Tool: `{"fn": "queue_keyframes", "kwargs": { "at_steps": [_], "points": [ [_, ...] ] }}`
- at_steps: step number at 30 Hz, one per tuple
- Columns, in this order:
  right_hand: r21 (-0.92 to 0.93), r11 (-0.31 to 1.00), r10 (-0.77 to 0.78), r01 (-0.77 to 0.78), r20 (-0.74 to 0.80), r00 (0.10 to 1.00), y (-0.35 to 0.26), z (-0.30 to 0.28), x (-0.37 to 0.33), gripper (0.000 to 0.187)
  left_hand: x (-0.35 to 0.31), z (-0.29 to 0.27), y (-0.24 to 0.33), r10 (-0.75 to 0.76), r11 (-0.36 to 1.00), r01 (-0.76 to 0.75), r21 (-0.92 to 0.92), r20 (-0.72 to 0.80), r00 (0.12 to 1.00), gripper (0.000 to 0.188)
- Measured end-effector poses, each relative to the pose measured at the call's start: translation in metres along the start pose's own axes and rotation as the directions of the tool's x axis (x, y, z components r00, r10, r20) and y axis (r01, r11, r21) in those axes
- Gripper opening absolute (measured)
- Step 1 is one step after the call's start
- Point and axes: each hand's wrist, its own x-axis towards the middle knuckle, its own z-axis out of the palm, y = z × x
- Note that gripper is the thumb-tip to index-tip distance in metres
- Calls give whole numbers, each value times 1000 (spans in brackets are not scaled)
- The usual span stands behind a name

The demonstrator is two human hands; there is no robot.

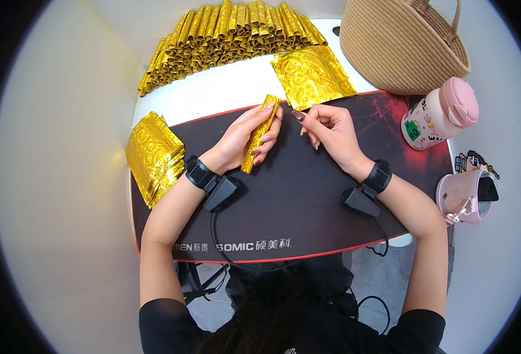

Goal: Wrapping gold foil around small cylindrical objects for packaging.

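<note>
From the head view, looking down, a slim gold roll (262, 131) of shiny, patterned foil lies in the person's left hand (239, 134), above the upper part of a dark mat (290, 203) with a red edge. The roll is narrow and straight, slightly flattened in look, its upper end tilted to the right. The left hand is closed around it, thumb along the upper part and fingers wrapping the far side. The right hand (336, 133) is well apart from the left, its thumb reaching toward the roll without touching it, its fingers loosely curled below and separate from the thumb. Both forearms angle inward from bent elbows, black bands at the wrists. Gold sheets lie in a left stack (153, 156) and a right stack (313, 76); beyond, similar rolls form a heap (225, 32).
</note>
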Motion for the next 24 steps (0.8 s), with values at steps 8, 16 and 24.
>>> {"fn": "queue_keyframes", "kwargs": {
  "at_steps": [8, 16, 24],
  "points": [
    [-158, 980, -136, 120, -97, 986, -11, 10, 0, 22, -2, 17, 1, -57, 974, 49, 221, 29, 998, 30],
    [-228, 968, -139, 108, -128, 982, -6, 7, 1, 18, 1, 12, -2, -88, 955, 66, 288, 65, 994, 28],
    [-96, 994, -54, 46, -77, 996, -5, 8, 0, 9, -1, 14, -1, -118, 948, 96, 304, 55, 991, 29]
  ]
}}
